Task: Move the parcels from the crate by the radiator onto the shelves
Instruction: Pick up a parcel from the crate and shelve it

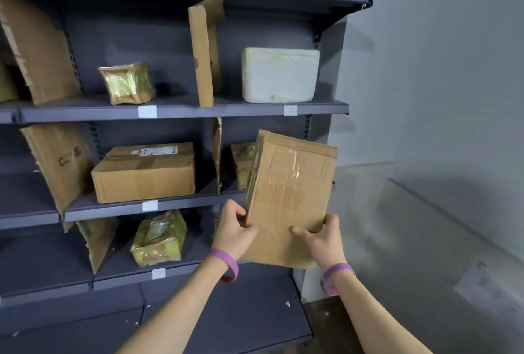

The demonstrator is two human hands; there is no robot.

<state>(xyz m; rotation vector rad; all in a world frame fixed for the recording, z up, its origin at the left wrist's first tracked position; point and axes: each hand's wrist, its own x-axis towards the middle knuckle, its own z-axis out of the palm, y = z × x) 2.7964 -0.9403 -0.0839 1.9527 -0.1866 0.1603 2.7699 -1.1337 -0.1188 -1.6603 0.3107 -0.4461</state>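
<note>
A flat brown cardboard parcel with clear tape across its face (289, 197) is held up in front of the grey metal shelving unit (181, 111), gripped near its lower end by both hands. The left hand (234, 230) is clamped on the left edge, thumb on the front and fingers curled round behind. The right hand (323, 236) is wrapped around the lower right edge, fingers (302, 231) pressed flat on the taped face. A purple wristband is worn on each wrist (226, 264).

The parcel is tilted a bit, top end leaning toward the right-hand bay of the middle shelf, and it isn't resting on anything, just carried in the air. Right behind its top left corner, a gold-foil-wrapped package (241, 163) is partly hidden in that same bay.

Rest of the shelves, for what it's worth: a white foam box (279, 74) is parked on the upper shelf at the right, and a small gold-wrapped parcel (127, 83) is sat to its left past an upright cardboard divider (202, 53). A plain brown cardboard box with a shipping label (144, 172) is seen on the middle shelf, and another gold-wrapped bundle (158, 239) is lying on the shelf under it. The crate can't be seen from here.
</note>
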